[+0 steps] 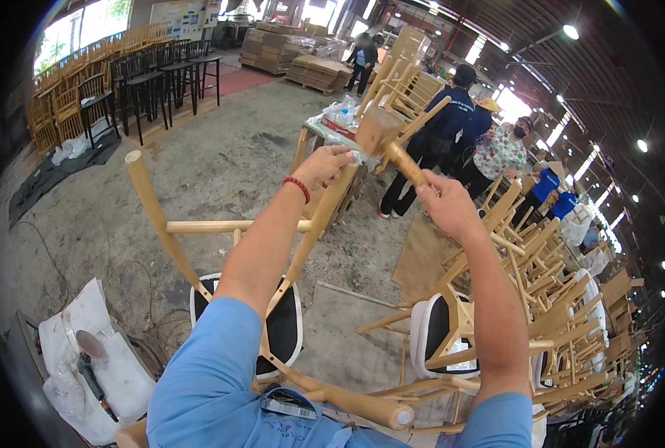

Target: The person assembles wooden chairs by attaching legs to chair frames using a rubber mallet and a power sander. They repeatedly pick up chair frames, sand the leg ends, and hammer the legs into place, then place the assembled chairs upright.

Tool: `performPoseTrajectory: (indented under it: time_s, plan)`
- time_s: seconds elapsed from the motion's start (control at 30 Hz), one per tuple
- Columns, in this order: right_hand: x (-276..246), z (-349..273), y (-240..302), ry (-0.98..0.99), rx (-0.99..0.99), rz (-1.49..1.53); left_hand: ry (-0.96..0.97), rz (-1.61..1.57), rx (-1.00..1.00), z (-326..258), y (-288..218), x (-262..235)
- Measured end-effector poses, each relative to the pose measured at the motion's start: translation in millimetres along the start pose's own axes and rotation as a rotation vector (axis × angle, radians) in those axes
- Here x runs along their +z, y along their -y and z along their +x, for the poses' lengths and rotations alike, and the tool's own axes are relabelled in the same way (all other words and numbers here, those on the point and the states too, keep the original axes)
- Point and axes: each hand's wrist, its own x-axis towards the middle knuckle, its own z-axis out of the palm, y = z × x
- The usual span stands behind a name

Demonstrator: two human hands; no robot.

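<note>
right hand [450, 207] grips blocky wooden mallet [381, 135], left hand [324, 166] pinches small piece [357, 157] at round leg [322, 219]

Both forearms [493, 306] reach forward, left fingers [338, 151] pinched, right fingers [431, 188] curled

Chair [239, 226] in front; mallet [377, 132] right of left hand [325, 167] (near leg [322, 216]); more chairs [564, 317] farther right.

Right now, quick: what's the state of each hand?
Left hand: pinching a small pale piece, kind unclear, at the end of a chair leg.
Right hand: closed, holding a wooden mallet by its handle.
</note>
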Motion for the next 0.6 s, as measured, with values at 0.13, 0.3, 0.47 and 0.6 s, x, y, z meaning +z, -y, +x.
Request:
performPoseTrajectory:
  time_s: [0.13,0.3,0.47,0.6]
  plan:
    - [-29.7,7.8,-1.4,0.09,0.079,0.117,0.02,-0.032,0.028,1.3,-2.2,4.9]
    - [-107.6,15.2,62.1,-0.613,-0.098,0.659,0.035,-0.069,0.077,-12.8,14.7,-18.2]
    - [-49.7,19.3,-6.7,-0.597,-0.197,0.098,0.003,0.202,0.079,-14.0,32.3,7.8]
    - [-1.4,-41.0,-35.3,0.159,0.123,0.214,-0.092,0.218,0.129,-7.0,53.2,-3.5]
